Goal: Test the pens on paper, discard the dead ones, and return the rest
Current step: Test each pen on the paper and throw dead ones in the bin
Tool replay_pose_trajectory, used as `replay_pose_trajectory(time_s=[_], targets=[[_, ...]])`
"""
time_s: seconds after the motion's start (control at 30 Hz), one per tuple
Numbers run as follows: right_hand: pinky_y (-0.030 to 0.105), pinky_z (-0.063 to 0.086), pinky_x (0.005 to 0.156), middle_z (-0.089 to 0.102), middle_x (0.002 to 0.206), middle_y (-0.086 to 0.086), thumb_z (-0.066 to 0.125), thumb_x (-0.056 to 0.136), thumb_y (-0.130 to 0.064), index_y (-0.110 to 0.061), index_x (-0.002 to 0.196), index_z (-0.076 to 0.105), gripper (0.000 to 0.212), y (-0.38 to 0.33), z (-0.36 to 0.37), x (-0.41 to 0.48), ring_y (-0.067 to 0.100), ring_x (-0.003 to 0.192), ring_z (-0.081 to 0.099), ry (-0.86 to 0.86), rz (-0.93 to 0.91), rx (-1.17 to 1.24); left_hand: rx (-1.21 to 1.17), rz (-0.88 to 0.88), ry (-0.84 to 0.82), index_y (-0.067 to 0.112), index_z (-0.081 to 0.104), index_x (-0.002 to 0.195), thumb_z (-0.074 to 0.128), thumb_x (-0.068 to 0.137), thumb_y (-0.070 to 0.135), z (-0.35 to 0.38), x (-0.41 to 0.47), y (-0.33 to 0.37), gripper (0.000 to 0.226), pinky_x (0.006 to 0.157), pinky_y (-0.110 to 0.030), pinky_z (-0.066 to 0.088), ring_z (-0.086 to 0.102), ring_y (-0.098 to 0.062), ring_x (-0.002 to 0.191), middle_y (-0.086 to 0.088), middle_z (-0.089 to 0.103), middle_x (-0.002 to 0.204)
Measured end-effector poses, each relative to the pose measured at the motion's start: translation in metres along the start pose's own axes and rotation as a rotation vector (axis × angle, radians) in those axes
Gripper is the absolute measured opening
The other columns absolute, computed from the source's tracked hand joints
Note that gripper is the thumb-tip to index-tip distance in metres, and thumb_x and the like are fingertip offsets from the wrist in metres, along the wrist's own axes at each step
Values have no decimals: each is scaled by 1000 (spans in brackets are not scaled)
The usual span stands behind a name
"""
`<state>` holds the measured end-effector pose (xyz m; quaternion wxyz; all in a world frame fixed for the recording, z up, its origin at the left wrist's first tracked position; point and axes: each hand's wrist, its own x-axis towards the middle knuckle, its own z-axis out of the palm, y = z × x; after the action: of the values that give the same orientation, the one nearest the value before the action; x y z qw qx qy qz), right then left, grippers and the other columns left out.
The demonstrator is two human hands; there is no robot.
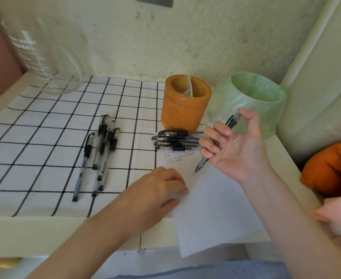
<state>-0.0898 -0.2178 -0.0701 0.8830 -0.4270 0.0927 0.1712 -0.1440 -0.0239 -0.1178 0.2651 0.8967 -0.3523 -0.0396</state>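
Head view | right hand (234, 146) grips pen (201, 163), tip over paper (211, 208) | left hand (159, 188) rests relaxed on paper

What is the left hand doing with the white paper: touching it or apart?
Touching. The head view shows the left hand lying on the left edge of the paper, its fingers resting on the sheet with no gap visible.
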Motion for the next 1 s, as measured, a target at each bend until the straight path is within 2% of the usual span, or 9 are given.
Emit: replay_pose_trajectory(time_s=[0.13, 0.2, 0.27, 0.33, 0.43, 0.6, 0.77, 0.9, 1.0], targets=[[22, 18, 45, 29, 50, -5, 52, 71, -70, -13, 68, 55, 57, 0, 6, 1, 10, 43, 24, -62, -18, -35, 0, 1, -8, 29, 60, 115, 55, 90, 23, 1, 0, 0, 27, 81, -1, 27, 42, -1, 106, 15, 51, 118], [17, 22, 35, 31, 44, -7, 53, 86, -49, -10, 79, 61, 41, 3, 8, 4, 6, 35, 27, -2, -95, -104, 4, -3, -9, 28, 60, 115, 56, 89, 23, 1, 0, 0, 27, 81, -2, 26, 43, -3, 106, 14, 52, 119], [19, 38, 36, 40, 46, -2, 44, 96, -28, -1, 88, 65, 35, 7, 6, 7, 8, 35, 41, 73, -121, -85, 10, -15, -6, 27, 58, 119, 57, 89, 23, 1, 0, 0, 30, 85, -5, 27, 43, -5, 109, 13, 50, 121], [29, 53, 50, 53, 56, 8, 31, 98, -28, 5, 94, 67, 49, 10, 2, 10, 21, 50, 57, 84, -117, -116, 14, -22, 3, 27, 53, 126, 57, 89, 25, 2, 0, 0, 37, 89, -10, 28, 42, -6, 114, 14, 45, 128], [29, 44, 48, 60, 58, 12, 17, 99, -40, 1, 92, 72, 68, 15, -2, 12, 28, 52, 55, 88, -129, -382, 4, -36, -12, 32, 41, 136, 54, 90, 34, 3, 0, 0, 48, 95, -8, 24, 33, -1, 122, 18, 33, 141], [26, 38, 43, 71, 77, 23, 17, 99, -53, 0, 81, 72, 79, 23, -3, 16, 35, 67, 68, 144, -140, -543, 43, -9, -29, 28, 39, 138, 53, 89, 42, 4, 1, 1, 54, 98, -8, 14, 29, -5, 126, 13, 31, 147], [23, 32, 40, 55, 46, 11, 11, 100, -45, -2, 66, 68, 79, 29, -8, 24, 19, 39, 45, 244, -225, -607, 61, 9, -18, 27, 42, 137, 53, 89, 42, 4, 0, 0, 52, 97, -9, 14, 30, -5, 125, 12, 31, 147], [21, 34, 38, 68, 59, 15, 31, 98, -49, -2, 72, 70, 67, 33, -8, 24, 26, 51, 66, 219, -228, -674, 69, 11, -26, 28, 42, 137, 53, 89, 42, 4, 1, 0, 51, 98, -10, 15, 30, -5, 125, 12, 32, 147], [20, 32, 36, 69, 60, 12, 58, 90, -41, -5, 70, 67, 42, 36, -7, 23, 22, 52, 67, 255, -284, -735, 62, 3, -26, 26, 44, 136, 55, 88, 41, 5, 1, 0, 51, 98, -12, 17, 31, -6, 124, 11, 34, 146]])
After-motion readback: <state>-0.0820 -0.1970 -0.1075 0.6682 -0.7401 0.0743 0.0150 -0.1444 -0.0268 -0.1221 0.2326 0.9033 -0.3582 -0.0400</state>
